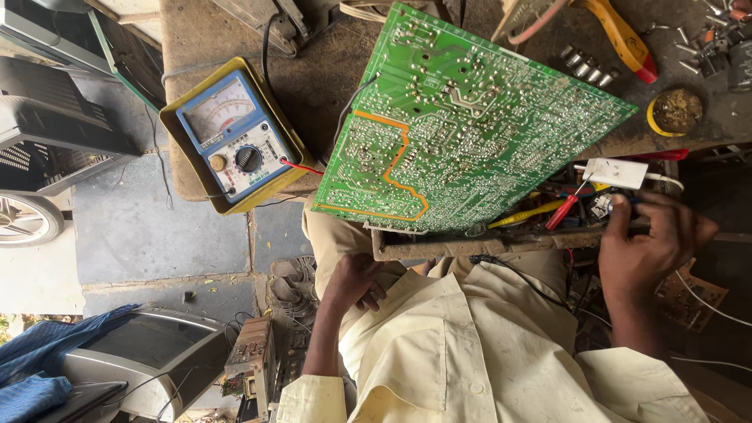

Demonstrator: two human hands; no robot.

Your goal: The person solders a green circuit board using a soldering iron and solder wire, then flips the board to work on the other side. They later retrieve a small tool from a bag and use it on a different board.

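At the near edge of the worn brown surface (313, 70), under the tilted green circuit board (462, 125), my right hand (654, 243) pinches a small metal part (603, 205) in its grip, my left hand (352, 282) rests loosely curled in my lap, and I would judge a steady, gentle hold best.

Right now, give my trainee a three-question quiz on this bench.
1. True or false: the green circuit board lies solder side up.
2. Which hand reaches into the open drawer? A) left B) right
3. What colour is the case around the analog multimeter?

Key: 1 true. 2 B, the right hand, among tools; the left hand rests on the lap. 3 yellow.
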